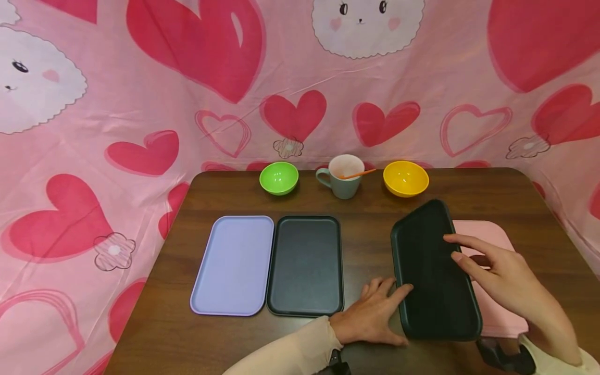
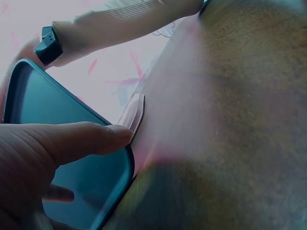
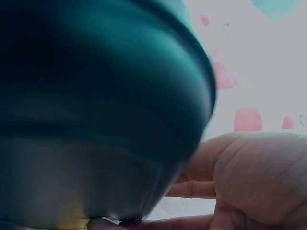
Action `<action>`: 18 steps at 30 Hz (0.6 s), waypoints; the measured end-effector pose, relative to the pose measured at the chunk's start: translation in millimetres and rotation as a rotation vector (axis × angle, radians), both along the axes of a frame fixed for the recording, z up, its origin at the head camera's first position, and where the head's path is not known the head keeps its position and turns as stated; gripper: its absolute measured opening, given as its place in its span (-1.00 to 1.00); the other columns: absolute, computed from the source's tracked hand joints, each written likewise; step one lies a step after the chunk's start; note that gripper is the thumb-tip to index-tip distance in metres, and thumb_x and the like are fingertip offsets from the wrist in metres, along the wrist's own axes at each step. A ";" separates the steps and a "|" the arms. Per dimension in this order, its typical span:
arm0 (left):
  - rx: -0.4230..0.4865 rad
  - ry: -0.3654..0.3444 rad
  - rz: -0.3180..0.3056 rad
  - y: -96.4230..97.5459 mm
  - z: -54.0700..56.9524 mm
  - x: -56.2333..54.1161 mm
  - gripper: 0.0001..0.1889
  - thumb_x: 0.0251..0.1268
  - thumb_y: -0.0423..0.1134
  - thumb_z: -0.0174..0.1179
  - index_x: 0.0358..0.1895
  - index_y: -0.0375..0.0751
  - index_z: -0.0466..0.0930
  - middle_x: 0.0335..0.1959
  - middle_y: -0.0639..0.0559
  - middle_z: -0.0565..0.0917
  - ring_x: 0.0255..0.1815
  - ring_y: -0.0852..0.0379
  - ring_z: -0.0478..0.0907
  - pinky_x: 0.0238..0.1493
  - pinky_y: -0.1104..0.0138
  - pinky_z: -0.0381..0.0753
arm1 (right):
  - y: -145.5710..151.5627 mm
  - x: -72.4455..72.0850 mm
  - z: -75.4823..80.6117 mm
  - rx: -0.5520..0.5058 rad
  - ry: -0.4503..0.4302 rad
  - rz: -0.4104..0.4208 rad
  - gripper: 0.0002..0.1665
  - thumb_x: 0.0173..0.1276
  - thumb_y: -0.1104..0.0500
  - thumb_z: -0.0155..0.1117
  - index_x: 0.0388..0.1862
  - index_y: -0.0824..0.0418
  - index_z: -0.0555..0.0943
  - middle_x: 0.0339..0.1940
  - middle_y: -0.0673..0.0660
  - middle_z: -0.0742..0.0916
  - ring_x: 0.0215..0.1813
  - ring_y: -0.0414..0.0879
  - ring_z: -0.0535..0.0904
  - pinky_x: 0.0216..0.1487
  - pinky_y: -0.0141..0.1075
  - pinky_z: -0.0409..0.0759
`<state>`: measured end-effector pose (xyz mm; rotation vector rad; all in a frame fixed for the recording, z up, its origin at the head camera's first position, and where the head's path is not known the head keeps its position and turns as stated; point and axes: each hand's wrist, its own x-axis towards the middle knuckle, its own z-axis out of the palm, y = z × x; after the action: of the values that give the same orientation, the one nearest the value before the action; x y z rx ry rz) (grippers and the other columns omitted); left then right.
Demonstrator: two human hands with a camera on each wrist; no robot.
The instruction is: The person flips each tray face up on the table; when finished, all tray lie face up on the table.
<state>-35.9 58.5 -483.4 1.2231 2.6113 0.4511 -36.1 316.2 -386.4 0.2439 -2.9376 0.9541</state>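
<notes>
A black tray (image 1: 433, 302) stands tilted near the front right in the head view, its right side raised over a pink tray (image 1: 492, 302). My right hand (image 1: 511, 276) holds it by the raised right edge, index finger and thumb at the rim; its other fingers are partly hidden. Against the lower left edge rests my left hand (image 1: 370, 315), fingers spread, index fingertip over the rim. In the left wrist view the thumb stretches across the tray (image 2: 91, 177) near a corner. Close up in the right wrist view, the dark tray (image 3: 110, 91) fills much of the picture.
A lavender tray (image 1: 234, 265) and a second black tray (image 1: 305, 265) lie side by side at left. Along the back stand a green bowl (image 1: 279, 179), a grey-green mug (image 1: 344, 187) holding an orange stick (image 1: 361, 174), and a yellow bowl (image 1: 405, 179). Behind hangs a pink heart-patterned cloth.
</notes>
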 end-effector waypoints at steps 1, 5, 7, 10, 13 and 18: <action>0.000 0.005 -0.003 -0.1 -0.2 -0.3 0.06 0.03 0.33 0.39 0.58 0.17 0.04 0.49 -0.05 0.31 0.43 0.06 0.26 0.27 0.33 0.34 | 1.8 0.2 -1.3 -0.004 0.008 -0.004 -0.56 0.42 0.09 0.30 0.27 -0.03 0.59 0.20 0.31 0.65 -0.22 -0.66 0.54 -0.37 -0.49 0.55; -0.007 0.021 -0.012 -0.7 -1.8 -0.4 0.04 0.05 0.34 0.38 0.57 0.16 0.05 0.49 -0.04 0.30 0.44 0.07 0.25 0.29 0.31 0.34 | 8.6 0.5 -6.7 -0.023 0.030 -0.034 -0.57 0.38 0.09 0.35 0.23 -0.07 0.61 0.15 -0.33 0.60 -0.22 -0.67 0.54 -0.38 -0.50 0.54; -0.009 0.029 -0.013 -1.0 -2.4 -0.4 0.04 0.05 0.34 0.38 0.57 0.15 0.06 0.49 -0.04 0.30 0.43 0.07 0.25 0.29 0.32 0.33 | 12.7 0.5 -9.4 -0.044 0.025 -0.045 -0.57 0.38 0.09 0.36 0.22 -0.07 0.62 0.09 -0.58 0.48 -0.22 -0.67 0.54 -0.38 -0.51 0.53; -0.010 0.032 -0.015 -1.6 -3.6 -0.4 0.03 0.05 0.34 0.38 0.57 0.14 0.07 0.49 -0.05 0.29 0.44 0.07 0.25 0.30 0.32 0.33 | 18.8 0.7 -13.8 -0.094 -0.004 -0.060 -0.57 0.40 0.10 0.33 0.24 -0.02 0.61 0.03 -0.70 0.40 -0.21 -0.66 0.55 -0.36 -0.54 0.53; -0.005 0.033 -0.012 -2.7 -4.1 -1.1 0.04 0.04 0.33 0.39 0.57 0.13 0.08 0.49 -0.06 0.29 0.44 0.06 0.24 0.30 0.32 0.34 | 24.0 1.2 -19.9 -0.187 -0.033 -0.055 -0.57 0.43 0.17 0.29 0.27 0.09 0.59 0.02 -0.67 0.47 -0.18 -0.63 0.59 -0.33 -0.57 0.57; 0.002 0.031 -0.002 -4.3 -4.3 -3.0 0.05 0.03 0.33 0.40 0.57 0.13 0.07 0.49 -0.07 0.29 0.45 0.04 0.24 0.30 0.30 0.34 | 30.5 2.8 -32.3 -0.332 -0.029 -0.019 -0.55 0.44 0.33 0.21 0.30 0.23 0.54 0.04 -0.56 0.58 -0.16 -0.55 0.66 -0.31 -0.53 0.63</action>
<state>-39.0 54.3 -487.7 1.2437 2.6358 0.4379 -33.3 346.7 -418.7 0.1868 -2.7387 1.4279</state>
